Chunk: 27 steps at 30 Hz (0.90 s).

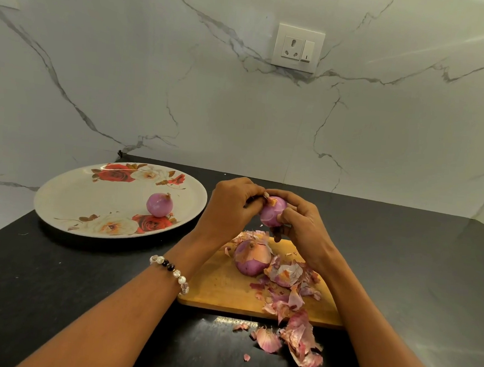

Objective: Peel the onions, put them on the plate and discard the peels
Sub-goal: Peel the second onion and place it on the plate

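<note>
Both of your hands are raised above the far end of the wooden cutting board (222, 285), working on one small purple onion (273, 212). Your right hand (301, 224) cradles it with fingers curled round its right and lower side, while your left hand (230, 204) pinches a dry scrap of skin at the onion's top between thumb and fingertips. You wear a beaded bracelet (171, 271) on your left wrist.

On the board below your hands sits a larger onion (250, 258), part of its papery skin on it, with a heap of peels (288, 275) just beside it on the right. More loose peels (295, 342) spill off the board's near edge onto the dark countertop (56, 285).

To your left, well apart from the board, one peeled onion (159, 204) rests on the floral plate (76, 194). A wall socket (297, 48) sits on the marble backsplash
</note>
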Each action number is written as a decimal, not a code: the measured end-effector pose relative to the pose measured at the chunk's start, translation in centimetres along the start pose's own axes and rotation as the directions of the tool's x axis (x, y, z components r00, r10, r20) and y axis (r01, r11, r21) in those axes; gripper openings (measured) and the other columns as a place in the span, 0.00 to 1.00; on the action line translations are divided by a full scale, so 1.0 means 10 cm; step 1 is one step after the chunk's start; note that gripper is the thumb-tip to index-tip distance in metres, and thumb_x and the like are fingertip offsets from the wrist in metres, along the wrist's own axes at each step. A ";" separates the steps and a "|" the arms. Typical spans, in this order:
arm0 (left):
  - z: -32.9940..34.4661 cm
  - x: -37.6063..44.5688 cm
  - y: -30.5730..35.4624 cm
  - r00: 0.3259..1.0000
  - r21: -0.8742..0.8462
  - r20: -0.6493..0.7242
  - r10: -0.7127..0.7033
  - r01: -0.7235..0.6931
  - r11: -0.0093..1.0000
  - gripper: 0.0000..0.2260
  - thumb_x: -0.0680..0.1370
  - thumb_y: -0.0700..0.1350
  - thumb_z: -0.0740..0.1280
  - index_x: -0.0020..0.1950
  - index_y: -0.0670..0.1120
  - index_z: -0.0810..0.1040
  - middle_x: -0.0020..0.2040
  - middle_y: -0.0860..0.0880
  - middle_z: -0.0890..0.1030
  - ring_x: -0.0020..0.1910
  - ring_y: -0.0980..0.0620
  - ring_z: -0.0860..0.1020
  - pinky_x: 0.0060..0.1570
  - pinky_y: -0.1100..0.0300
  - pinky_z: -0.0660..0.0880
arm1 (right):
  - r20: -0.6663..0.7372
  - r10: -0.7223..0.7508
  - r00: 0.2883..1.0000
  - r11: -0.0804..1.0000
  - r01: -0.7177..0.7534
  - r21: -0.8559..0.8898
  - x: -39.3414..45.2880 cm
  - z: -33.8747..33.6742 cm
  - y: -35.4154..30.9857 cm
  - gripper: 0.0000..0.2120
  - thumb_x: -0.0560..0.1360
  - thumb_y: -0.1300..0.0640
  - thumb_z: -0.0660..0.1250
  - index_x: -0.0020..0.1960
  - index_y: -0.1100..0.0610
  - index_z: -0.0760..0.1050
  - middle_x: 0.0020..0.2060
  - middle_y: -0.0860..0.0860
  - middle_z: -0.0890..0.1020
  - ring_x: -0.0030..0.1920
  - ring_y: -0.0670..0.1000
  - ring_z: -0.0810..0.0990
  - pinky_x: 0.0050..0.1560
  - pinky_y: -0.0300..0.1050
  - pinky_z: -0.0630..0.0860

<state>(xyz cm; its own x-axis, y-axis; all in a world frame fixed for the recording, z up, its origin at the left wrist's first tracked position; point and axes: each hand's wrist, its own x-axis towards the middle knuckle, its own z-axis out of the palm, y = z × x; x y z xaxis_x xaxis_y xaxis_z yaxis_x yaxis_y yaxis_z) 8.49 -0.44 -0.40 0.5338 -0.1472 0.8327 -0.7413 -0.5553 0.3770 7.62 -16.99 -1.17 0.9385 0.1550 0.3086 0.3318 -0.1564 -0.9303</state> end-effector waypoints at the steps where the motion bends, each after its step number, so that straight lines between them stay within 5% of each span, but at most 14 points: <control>1: 0.01 0.00 0.00 1.000 0.014 0.000 0.006 -0.006 1.000 0.08 0.73 0.40 0.72 0.51 0.39 0.83 0.43 0.43 0.84 0.40 0.57 0.76 0.41 0.76 0.70 | 0.003 -0.001 1.000 1.000 0.001 -0.014 0.00 0.00 0.00 0.23 0.67 0.58 0.61 0.62 0.55 0.78 0.50 0.53 0.81 0.41 0.51 0.81 0.38 0.45 0.79; 9: 0.06 -0.03 0.05 0.995 0.106 -0.073 -0.063 0.070 0.992 0.06 0.73 0.41 0.73 0.46 0.39 0.82 0.40 0.44 0.82 0.36 0.58 0.73 0.37 0.76 0.66 | 0.003 -0.061 0.998 0.997 0.061 -0.037 -0.01 0.04 -0.01 0.21 0.72 0.63 0.63 0.65 0.57 0.76 0.54 0.56 0.80 0.42 0.50 0.82 0.39 0.45 0.82; 13: 0.09 -0.05 0.12 0.949 -0.047 -0.115 -0.294 0.290 0.956 0.06 0.74 0.45 0.72 0.46 0.43 0.81 0.39 0.53 0.78 0.36 0.58 0.75 0.37 0.76 0.70 | -0.010 -0.086 0.996 0.996 0.086 -0.018 -0.03 0.06 -0.04 0.20 0.77 0.72 0.61 0.64 0.57 0.75 0.56 0.56 0.78 0.45 0.50 0.83 0.40 0.42 0.82; 19: 0.08 -0.03 0.14 0.795 -0.448 0.026 -0.606 0.551 0.704 0.02 0.74 0.43 0.72 0.44 0.48 0.79 0.41 0.51 0.80 0.44 0.51 0.80 0.40 0.62 0.81 | -0.022 -0.128 0.991 0.992 0.128 0.004 -0.02 0.08 -0.05 0.19 0.77 0.72 0.63 0.64 0.55 0.75 0.59 0.57 0.77 0.51 0.53 0.82 0.44 0.42 0.82; 27: 0.09 -0.02 0.14 0.710 -0.612 0.135 -0.691 0.608 0.506 0.02 0.76 0.39 0.69 0.45 0.46 0.80 0.45 0.45 0.82 0.46 0.48 0.82 0.41 0.62 0.80 | -0.036 -0.115 0.993 0.991 0.117 0.069 0.00 0.04 -0.05 0.21 0.76 0.73 0.64 0.64 0.56 0.75 0.60 0.56 0.78 0.54 0.55 0.82 0.49 0.46 0.83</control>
<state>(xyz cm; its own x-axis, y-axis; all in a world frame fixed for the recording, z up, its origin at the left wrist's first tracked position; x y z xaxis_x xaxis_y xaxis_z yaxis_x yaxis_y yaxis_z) 7.69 -1.90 -0.38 0.9461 0.1687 0.2763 -0.2993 0.1303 0.9452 7.36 -16.54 -0.75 0.8970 0.1366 0.4204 0.4320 -0.0692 -0.8992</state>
